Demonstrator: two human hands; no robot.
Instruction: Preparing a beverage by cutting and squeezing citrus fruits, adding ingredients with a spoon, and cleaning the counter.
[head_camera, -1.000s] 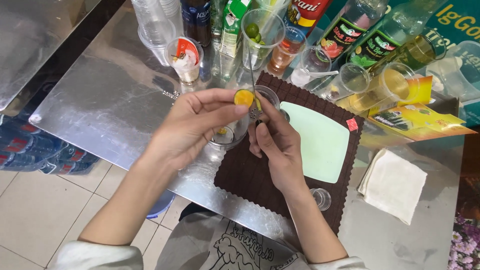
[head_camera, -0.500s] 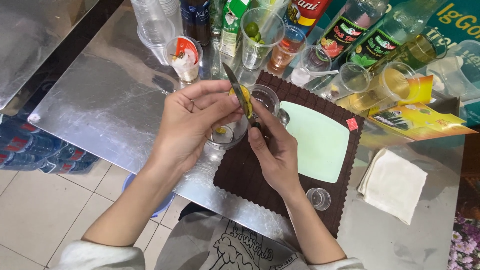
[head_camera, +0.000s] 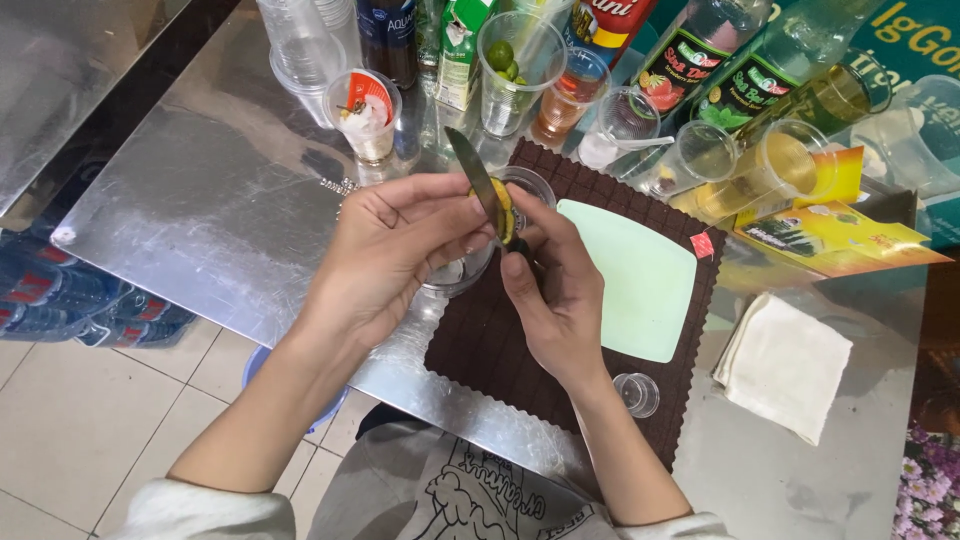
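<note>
My left hand (head_camera: 395, 250) pinches a small green-yellow citrus fruit (head_camera: 505, 212) between thumb and fingertips, above a clear plastic cup (head_camera: 455, 275). My right hand (head_camera: 552, 290) grips the handle of a small knife (head_camera: 475, 180), whose dark blade points up and away and lies against the fruit. Both hands hover over the left part of a dark brown mat (head_camera: 500, 350), beside a pale green cutting board (head_camera: 635, 280). Another clear cup (head_camera: 528, 185) stands just behind the fruit.
At the back of the metal table (head_camera: 210, 210) stand bottles, a carton, stacked clear cups (head_camera: 295, 45), a cup of green fruits (head_camera: 515, 60) and cups of liquid. A white folded cloth (head_camera: 785, 365) and a small lid (head_camera: 637, 393) lie to the right.
The fruit first showed its cut yellow face with no blade visible. The knife blade has since come up against the fruit, pointing away from me.
</note>
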